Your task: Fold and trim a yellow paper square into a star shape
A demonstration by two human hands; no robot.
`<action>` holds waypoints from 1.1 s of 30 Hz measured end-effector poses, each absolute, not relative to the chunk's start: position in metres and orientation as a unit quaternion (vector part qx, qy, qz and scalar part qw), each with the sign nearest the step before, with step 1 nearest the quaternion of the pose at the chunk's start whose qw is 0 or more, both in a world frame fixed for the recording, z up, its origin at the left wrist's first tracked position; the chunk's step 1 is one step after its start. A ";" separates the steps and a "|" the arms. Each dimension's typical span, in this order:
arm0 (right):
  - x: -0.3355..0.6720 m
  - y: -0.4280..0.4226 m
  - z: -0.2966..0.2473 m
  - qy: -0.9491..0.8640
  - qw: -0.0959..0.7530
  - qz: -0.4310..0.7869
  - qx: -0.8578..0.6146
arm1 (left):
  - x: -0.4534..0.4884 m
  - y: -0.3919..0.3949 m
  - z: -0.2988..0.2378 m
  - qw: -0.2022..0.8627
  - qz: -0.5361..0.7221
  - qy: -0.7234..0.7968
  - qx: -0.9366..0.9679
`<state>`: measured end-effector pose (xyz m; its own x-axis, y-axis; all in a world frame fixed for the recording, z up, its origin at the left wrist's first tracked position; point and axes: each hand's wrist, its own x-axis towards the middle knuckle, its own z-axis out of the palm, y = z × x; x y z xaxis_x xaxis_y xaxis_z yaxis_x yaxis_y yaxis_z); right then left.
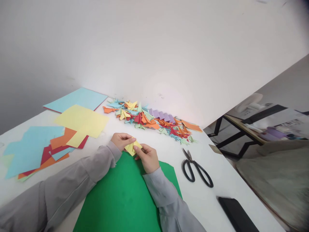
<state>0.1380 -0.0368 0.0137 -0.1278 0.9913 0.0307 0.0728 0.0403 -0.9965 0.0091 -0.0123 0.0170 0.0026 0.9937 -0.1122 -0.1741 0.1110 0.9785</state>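
A small piece of folded yellow paper (pixel 130 149) is held between both hands, just above the far end of a green sheet (pixel 125 193). My left hand (pixel 122 141) pinches its upper left side between thumb and fingers. On the right side, my right hand (pixel 148 157) grips it with the thumb on top and the fingers underneath. Creases show on the yellow paper, though the fingertips cover part of it. Beyond the hands lies a heap of small folded paper planes (pixel 138 117) in yellow, orange, red, blue and green.
Scissors with black handles (pixel 193 167) lie to the right, blades slightly apart. A black phone-like object (pixel 238 214) is nearer me. Loose coloured sheets (pixel 36 145) overlap at left, with a light blue stack (pixel 77 98) behind. A white wall (pixel 154 58) bounds the table's far edge.
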 end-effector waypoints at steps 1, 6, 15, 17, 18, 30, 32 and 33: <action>0.138 -0.036 0.013 -0.556 0.457 0.504 -0.478 | 0.009 -0.012 0.017 0.569 0.513 0.482 0.425; 0.139 -0.036 0.013 -0.548 0.451 0.504 -0.492 | 0.008 -0.013 0.017 0.574 0.507 0.481 0.425; 0.138 -0.037 0.017 -0.555 0.444 0.506 -0.488 | 0.009 -0.016 0.021 0.549 0.525 0.493 0.425; 0.137 -0.038 0.017 -0.554 0.445 0.505 -0.490 | 0.008 -0.016 0.023 0.553 0.523 0.490 0.424; 0.137 -0.038 0.017 -0.552 0.445 0.506 -0.492 | 0.008 -0.016 0.024 0.555 0.522 0.489 0.424; 0.140 -0.034 0.011 -0.535 0.453 0.527 -0.481 | 0.009 -0.015 0.016 0.553 0.491 0.475 0.478; 0.141 -0.033 0.011 -0.528 0.452 0.543 -0.472 | 0.010 -0.014 0.015 0.546 0.498 0.478 0.474; 0.141 -0.033 0.011 -0.526 0.452 0.548 -0.468 | 0.010 -0.014 0.015 0.544 0.500 0.478 0.474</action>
<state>0.1409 -0.0333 0.0111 -0.1533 0.9875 -0.0375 -0.0019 -0.0383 -0.9993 0.0097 -0.0145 0.0148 0.0418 0.9981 -0.0460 -0.0915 0.0496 0.9946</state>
